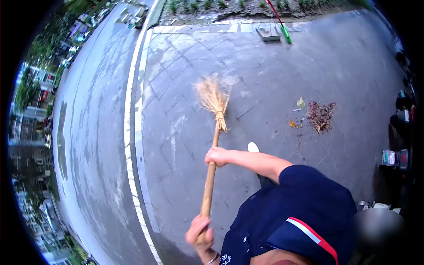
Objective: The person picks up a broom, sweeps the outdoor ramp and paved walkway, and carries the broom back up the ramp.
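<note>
A straw broom (213, 95) with a wooden handle (209, 190) slants across the paving, its bristles blurred and pointing away from me. My right hand (217, 157) is closed around the handle just below the bound straw. Nearer my body, my left hand (199, 233) grips the handle's upper end, partly blurred, with a band on the wrist. To the right of the broom lies a small pile of dry leaves (321, 116), apart from the bristles. Beside it are a pale green leaf (300, 102) and an orange leaf (293, 124).
A grey block (268, 33) and a green-ended tool with a red pole (286, 34) are by the planting bed (247, 9). A white kerb line (129, 123) separates the paving from the road (95, 119). Dark vehicle-like shapes line the right edge. My shoe (252, 146) shows ahead.
</note>
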{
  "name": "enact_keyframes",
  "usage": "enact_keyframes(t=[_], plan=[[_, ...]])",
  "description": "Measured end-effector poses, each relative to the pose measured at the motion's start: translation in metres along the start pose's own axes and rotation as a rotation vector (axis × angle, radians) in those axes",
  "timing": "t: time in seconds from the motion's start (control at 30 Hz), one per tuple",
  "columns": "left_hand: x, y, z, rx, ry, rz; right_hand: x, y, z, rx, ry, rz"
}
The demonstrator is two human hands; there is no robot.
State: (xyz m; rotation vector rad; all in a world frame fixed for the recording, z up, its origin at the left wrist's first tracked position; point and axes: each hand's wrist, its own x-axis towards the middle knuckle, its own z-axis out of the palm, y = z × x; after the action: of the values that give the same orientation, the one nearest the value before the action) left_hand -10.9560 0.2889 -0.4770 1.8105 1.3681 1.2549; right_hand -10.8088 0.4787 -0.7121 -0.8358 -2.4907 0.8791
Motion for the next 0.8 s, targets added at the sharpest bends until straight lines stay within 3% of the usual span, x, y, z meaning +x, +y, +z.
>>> enact_keyframes(t=[0.03,0.17,0.33,0.43,0.63,0.73,0.8], plan=[[0.018,-0.019,0.019,0.02,-0.128,0.018,0.003,0.02,-0.006,0.002,0.016,0.014],[0.085,-0.059,0.032,-0.166,-0.123,0.006,0.005,0.069,-0.036,0.044,0.032,0.218],[0.16,-0.081,0.043,-0.276,-0.308,0.064,-0.008,0.101,-0.066,0.039,0.329,0.368],[0.195,-0.098,0.044,-0.373,-0.384,0.051,-0.018,0.109,-0.078,-0.001,0.399,0.503],[0.228,-0.124,0.088,-0.579,-0.669,-0.009,-0.103,0.099,-0.058,-0.068,0.382,0.872],[0.227,-0.108,0.105,-0.6,-0.867,0.04,-0.137,0.079,-0.038,-0.044,0.443,1.003],[0.223,-0.1,0.101,-0.632,-0.963,0.19,-0.146,0.057,-0.046,-0.06,0.497,1.043]])
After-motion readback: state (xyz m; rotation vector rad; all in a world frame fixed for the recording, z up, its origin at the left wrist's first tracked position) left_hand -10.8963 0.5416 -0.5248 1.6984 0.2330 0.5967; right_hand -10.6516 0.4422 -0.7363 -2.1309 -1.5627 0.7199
